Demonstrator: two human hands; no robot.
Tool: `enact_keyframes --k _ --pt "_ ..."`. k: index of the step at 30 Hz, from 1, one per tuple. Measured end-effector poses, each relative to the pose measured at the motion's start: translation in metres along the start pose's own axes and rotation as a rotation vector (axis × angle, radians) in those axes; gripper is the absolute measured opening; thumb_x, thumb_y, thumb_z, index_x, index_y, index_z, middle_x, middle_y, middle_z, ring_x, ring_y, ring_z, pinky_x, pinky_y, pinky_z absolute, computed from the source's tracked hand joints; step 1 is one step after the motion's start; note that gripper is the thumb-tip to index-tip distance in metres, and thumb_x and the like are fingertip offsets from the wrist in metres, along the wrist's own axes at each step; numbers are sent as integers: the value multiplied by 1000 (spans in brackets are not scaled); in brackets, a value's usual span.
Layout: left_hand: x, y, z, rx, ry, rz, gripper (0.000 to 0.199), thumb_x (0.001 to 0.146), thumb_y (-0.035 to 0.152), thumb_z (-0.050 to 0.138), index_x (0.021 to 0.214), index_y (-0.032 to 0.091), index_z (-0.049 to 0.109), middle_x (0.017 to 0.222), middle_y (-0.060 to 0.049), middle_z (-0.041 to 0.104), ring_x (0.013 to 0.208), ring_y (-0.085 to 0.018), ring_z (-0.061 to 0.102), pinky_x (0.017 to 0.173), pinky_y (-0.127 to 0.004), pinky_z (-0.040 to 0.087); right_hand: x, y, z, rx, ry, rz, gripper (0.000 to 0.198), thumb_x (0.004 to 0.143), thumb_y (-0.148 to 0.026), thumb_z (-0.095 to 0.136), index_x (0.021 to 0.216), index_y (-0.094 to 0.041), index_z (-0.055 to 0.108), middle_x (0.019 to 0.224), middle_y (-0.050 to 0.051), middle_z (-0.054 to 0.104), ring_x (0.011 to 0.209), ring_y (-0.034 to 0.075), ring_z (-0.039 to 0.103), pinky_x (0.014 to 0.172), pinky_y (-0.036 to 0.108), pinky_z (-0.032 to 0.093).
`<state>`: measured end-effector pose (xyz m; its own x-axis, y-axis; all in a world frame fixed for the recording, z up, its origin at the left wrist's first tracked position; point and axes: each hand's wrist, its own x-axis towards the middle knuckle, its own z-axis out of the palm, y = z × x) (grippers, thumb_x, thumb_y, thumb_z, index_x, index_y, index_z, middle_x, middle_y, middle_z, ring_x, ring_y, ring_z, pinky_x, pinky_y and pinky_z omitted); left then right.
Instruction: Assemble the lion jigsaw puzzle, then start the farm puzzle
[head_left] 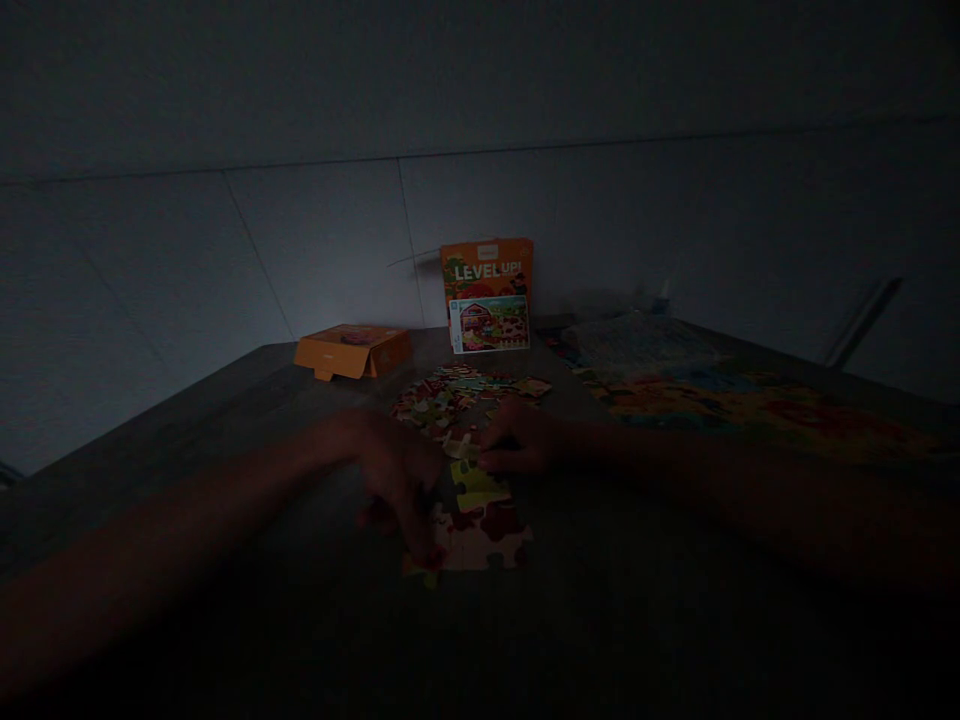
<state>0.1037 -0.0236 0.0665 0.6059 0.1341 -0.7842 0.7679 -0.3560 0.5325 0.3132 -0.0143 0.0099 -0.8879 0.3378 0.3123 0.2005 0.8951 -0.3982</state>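
Note:
In dim light, my left hand (pixel 397 480) reaches down over a few joined puzzle pieces (pixel 480 545) with pink and dark red patches. Its index finger is stretched out, the tip on their left edge beside a yellow-green puzzle piece (pixel 421 572); the thumb stands apart. My right hand (pixel 525 437) is closed, thumb and fingers together at the edge of a pale puzzle piece (pixel 461 447). Just below that lies a lime-green puzzle piece (pixel 476 487), touching the pink part. Shadow hides much of both hands' undersides.
Behind my hands spreads a pile of loose puzzle pieces (pixel 442 395). An orange "LEVEL UP!" box (pixel 487 265) stands at the back with a picture card (pixel 491 327) against it. An orange carton (pixel 352 350) lies left. A colourful assembled puzzle (pixel 720 400) and clear plastic wrap (pixel 637 342) are right.

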Motion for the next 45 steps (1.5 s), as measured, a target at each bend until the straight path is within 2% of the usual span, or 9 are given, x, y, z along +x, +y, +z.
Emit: enact_keyframes --k 4,10,16,23,28,32,37,41,45 --pt "-4 5 3 19 -33 -55 25 67 41 85 74 21 72 50 0 60 36 -15 54 31 -22 42 -1 -7 -2 -85 -52 -5 42 91 -40 46 55 -17 41 51 -4 38 47 7 33 53 24 24" --pt "-10 13 6 212 -39 2 40 81 42 73 53 17 60 45 -1 58 35 -13 55 32 -17 35 1 -11 -9 -207 -157 16 44 91 -39 47 54 -15 50 49 -3 43 45 7 31 52 25 22" --pt "-7 21 11 288 -40 -59 31 79 34 73 54 17 66 44 -3 61 38 -16 58 34 -19 36 7 -21 -19 -299 -330 87 42 92 -35 51 57 -13 60 50 -2 48 45 7 32 51 24 22" --pt "-4 20 12 296 4 15 43 75 38 76 42 19 57 38 -2 55 35 -14 53 32 -18 33 14 -39 -27 -407 -470 231 36 92 -32 56 66 -11 69 56 1 58 45 8 36 50 24 24" --pt "1 13 11 123 -72 -134 37 77 43 74 50 19 64 49 -6 64 39 -19 60 33 -24 44 15 -41 -27 -438 -497 277 35 92 -34 57 71 -10 72 60 3 62 46 8 37 49 24 25" --pt "4 11 11 103 -47 -149 45 77 51 73 49 18 62 50 -9 65 37 -19 59 31 -23 41 16 -42 -27 -426 -506 287 37 93 -36 55 72 -9 72 60 3 62 46 8 38 49 24 25" --pt "4 15 13 72 -40 -210 41 76 47 75 52 18 61 51 -8 65 38 -18 60 33 -22 43 16 -45 -28 -437 -494 323 35 92 -36 58 73 -10 72 61 3 63 47 8 37 48 23 26" --pt "6 14 13 163 -13 -194 52 84 52 64 46 18 56 50 -11 65 36 -19 59 27 -20 35 17 -46 -28 -439 -491 373 39 91 -43 59 74 -10 72 63 4 64 47 8 38 48 23 26" --pt "8 15 13 328 94 -154 51 91 49 51 54 17 65 48 -12 64 34 -19 55 29 -25 40 16 -47 -29 -443 -498 406 44 90 -48 59 70 -11 70 61 4 63 47 9 40 49 23 27"
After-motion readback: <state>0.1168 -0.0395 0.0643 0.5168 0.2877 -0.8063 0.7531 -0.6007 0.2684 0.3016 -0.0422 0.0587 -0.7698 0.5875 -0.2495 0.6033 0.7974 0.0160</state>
